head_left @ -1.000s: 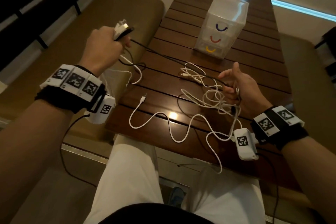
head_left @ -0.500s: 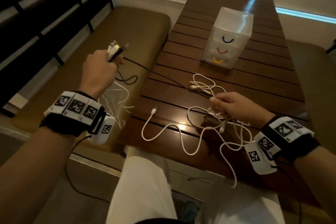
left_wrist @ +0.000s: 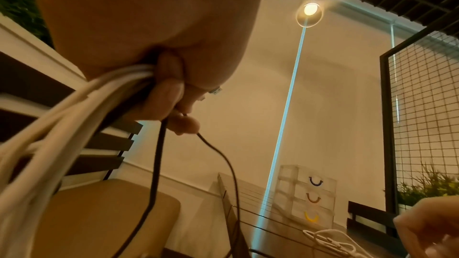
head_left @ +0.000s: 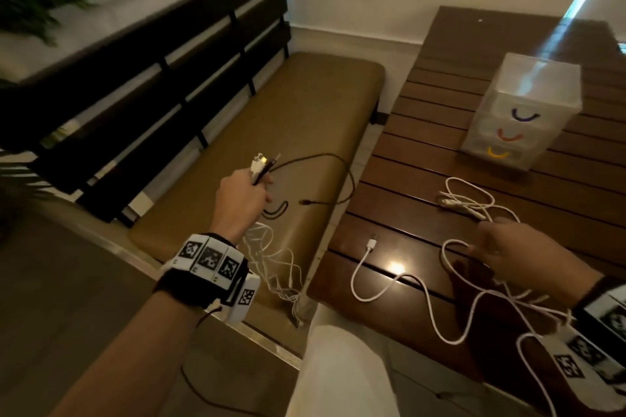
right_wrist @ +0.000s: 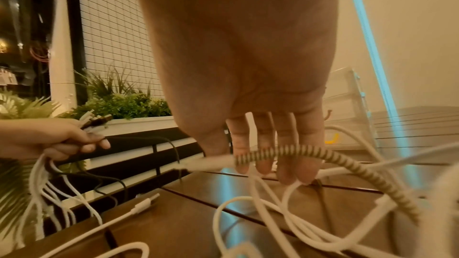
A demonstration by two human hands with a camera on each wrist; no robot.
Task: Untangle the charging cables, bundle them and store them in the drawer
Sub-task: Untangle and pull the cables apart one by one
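**Black cable pulled clear of the tangle**

Dark slatted wooden table (head_left: 440,152) fills the right of the head view, with an olive-cushioned bench (head_left: 257,145) beside it at 9 o'clock and a translucent three-drawer plastic organiser (head_left: 521,118) standing at the table's 1 o'clock corner, all drawers closed.

Half a second ago the thin black charging cable (head_left: 325,162) still ran taut from the left hand across the table into the white tangle under the right hand. Now it has come free: it loops over the bench cushion, and its loose plug end hangs at 3 o'clock of the left hand (head_left: 242,200), off the table. The view has also swung leftward.

The left hand is fisted around a bunch of plug ends, white ones and the black one, which poke out above the knuckles; the white leads (head_left: 271,257) trail down from the fist at 6 o'clock toward the bench edge.

The right hand (head_left: 518,250) is over the table, fingers extended and only slightly bent. In the right wrist view a white cable with a spiral-wrapped sleeve (right_wrist: 280,152) crosses its fingers (right_wrist: 285,144); whether they pinch it I cannot tell. The tangled white cables (head_left: 471,203) lie on the table under and around this hand, from 11 o'clock to 7 o'clock, one loose white plug (head_left: 372,243) lying at its 9 o'clock.
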